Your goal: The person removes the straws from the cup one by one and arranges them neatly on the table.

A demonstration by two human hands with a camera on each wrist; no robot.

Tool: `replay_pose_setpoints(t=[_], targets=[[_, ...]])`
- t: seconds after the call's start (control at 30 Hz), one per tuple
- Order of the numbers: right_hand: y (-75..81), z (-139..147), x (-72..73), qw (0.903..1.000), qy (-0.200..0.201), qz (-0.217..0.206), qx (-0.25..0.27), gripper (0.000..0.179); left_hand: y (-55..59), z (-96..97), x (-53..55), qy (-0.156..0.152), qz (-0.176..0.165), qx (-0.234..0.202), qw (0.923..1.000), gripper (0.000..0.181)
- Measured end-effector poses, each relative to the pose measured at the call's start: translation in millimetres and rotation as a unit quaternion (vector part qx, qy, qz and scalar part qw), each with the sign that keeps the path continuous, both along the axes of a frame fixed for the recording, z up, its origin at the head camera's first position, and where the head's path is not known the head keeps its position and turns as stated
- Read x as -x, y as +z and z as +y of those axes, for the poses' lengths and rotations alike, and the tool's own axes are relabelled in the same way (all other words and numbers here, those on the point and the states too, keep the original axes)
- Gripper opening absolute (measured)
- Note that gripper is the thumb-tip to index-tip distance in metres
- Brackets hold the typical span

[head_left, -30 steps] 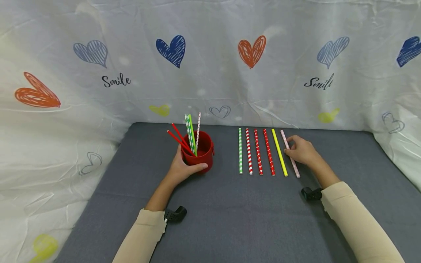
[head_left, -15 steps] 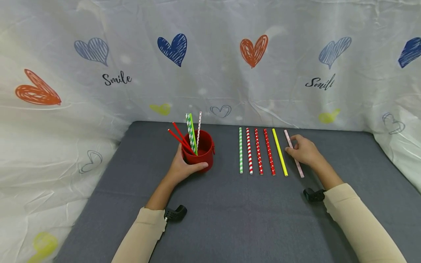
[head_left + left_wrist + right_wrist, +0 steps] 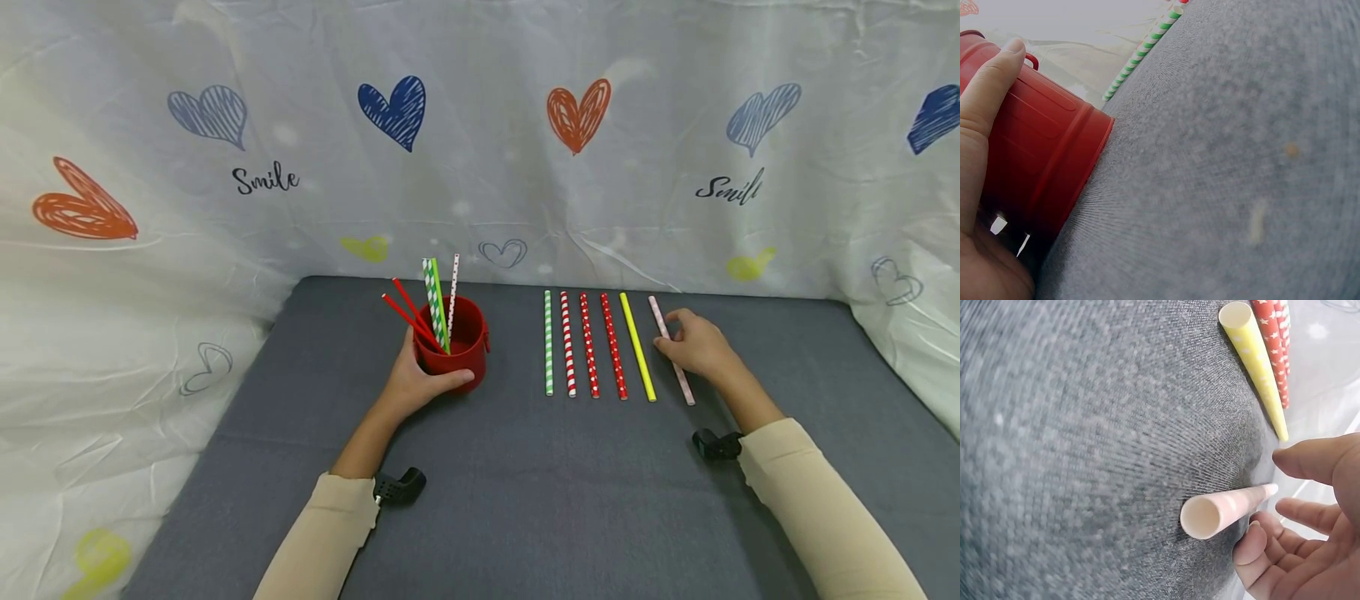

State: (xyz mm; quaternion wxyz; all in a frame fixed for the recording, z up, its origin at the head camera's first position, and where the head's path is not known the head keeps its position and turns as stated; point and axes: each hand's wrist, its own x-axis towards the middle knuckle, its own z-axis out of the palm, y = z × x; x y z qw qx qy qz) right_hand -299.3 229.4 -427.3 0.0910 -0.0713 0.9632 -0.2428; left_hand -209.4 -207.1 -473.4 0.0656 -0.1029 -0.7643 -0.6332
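My left hand point(image 3: 411, 385) holds a small red metal bucket point(image 3: 1054, 137) on the left of the table, with the thumb along its front wall; the other fingers are mostly hidden behind it. Several paper straws stand in the bucket, among them a green-and-white striped straw point(image 3: 432, 300) and a white dotted straw point(image 3: 453, 296). On the right, a pale pink straw point(image 3: 683, 385) lies on the cloth. Over it hovers my right hand point(image 3: 696, 343), thumb and fingers spread to either side; in the right wrist view the thumb is clearly apart from the straw.
Left of the pink straw lies a row: a yellow straw point(image 3: 637, 347), two red dotted straws point(image 3: 589, 346), a red-and-white striped straw point(image 3: 567, 344) and a green-and-white straw point(image 3: 548, 343). Grey cloth point(image 3: 555, 500) covers the table, and a printed white curtain point(image 3: 480, 192) hangs behind.
The pink straw has shifted slightly right, away from the yellow one, and my right hand moved with it. Over the last half second the right hand has barely moved. The left hand stays on the bucket.
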Motion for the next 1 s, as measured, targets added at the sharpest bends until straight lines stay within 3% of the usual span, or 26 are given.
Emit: replay_pose_setpoints(t=[0.23,0.33,0.8,0.9,1.0], targets=[[1.5,-0.5,1.6,0.9998,0.004,0.020,-0.005,0.060,25.8,5.8,-12.6,-0.007,-0.016,-0.006,0.9998,0.099],[5.8,-4.6,-0.8,0.9992,0.013,0.037,-0.006,0.060,31.1,7.3,-15.3,-0.007,-0.023,-0.003,0.9997,0.098],[32.3,-63.0,-10.3,0.9918,0.066,0.105,0.030,0.046,33.4,7.5,-17.6,-0.002,-0.027,-0.002,0.9996,0.098],[39.5,-78.2,-8.5,0.9874,0.088,0.120,0.053,0.037,33.4,7.7,-17.2,-0.005,-0.021,-0.005,0.9998,0.098],[46.9,-95.2,-6.6,0.9832,0.114,0.109,0.092,0.032,32.8,7.7,-16.5,-0.008,-0.013,-0.008,0.9999,0.097]])
